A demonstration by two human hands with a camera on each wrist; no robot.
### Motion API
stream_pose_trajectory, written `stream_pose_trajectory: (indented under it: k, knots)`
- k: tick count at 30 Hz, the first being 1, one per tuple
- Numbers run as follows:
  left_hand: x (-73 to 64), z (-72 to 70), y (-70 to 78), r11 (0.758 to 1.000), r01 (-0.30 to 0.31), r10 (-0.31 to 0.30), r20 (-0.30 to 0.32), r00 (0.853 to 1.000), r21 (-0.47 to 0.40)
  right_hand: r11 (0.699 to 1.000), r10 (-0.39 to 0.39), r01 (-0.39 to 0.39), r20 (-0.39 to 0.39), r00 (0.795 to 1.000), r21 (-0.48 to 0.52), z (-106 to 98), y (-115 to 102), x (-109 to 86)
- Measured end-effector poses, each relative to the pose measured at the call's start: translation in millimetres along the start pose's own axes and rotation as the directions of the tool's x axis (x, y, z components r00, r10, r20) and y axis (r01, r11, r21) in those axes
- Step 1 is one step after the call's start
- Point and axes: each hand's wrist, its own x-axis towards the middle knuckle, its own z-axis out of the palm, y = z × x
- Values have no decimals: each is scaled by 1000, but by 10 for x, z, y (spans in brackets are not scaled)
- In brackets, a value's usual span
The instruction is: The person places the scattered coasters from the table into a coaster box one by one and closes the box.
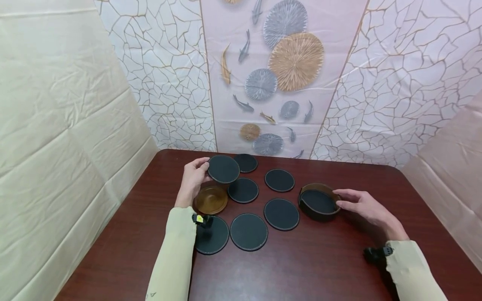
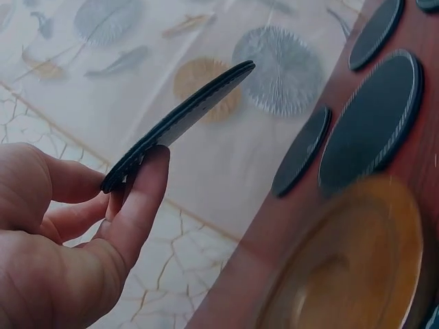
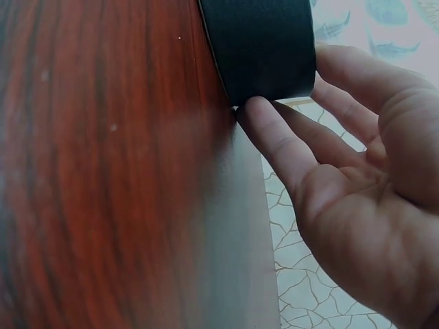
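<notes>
My left hand (image 1: 193,177) pinches a round black coaster (image 1: 224,169) by its left edge, raised above the table. In the left wrist view the coaster (image 2: 182,120) shows edge-on, thumb on one face and fingers on the other. Below that hand sits a round, glossy brown dish (image 1: 210,200). At the right, my right hand (image 1: 367,207) grips the side of a round coaster holder (image 1: 320,213) with a black outside and brown inner wall. In the right wrist view fingertips touch the holder's black wall (image 3: 264,51); something black lies inside it.
Several black coasters lie flat on the dark red table (image 1: 301,259), among them a front coaster (image 1: 249,232), a middle coaster (image 1: 281,214) and a back coaster (image 1: 246,161). A patterned cloth (image 1: 260,125) hangs behind the table.
</notes>
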Motion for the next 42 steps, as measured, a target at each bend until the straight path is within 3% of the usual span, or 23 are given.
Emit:
stream_pose_trajectory:
  k: [8, 20, 42]
  knots:
    - [4, 289, 34, 1000, -3, 4, 35, 999, -30, 1000, 11, -11, -3, 1000, 12, 14, -21, 18]
    - [4, 657, -34, 995, 25, -20, 61, 998, -95, 1000, 16, -16, -10, 1000, 18, 21, -3, 23]
    - [-125, 1228, -177, 979, 34, -5, 145, 989, -199, 1000, 0, 0, 1, 1000, 22, 5, -7, 1]
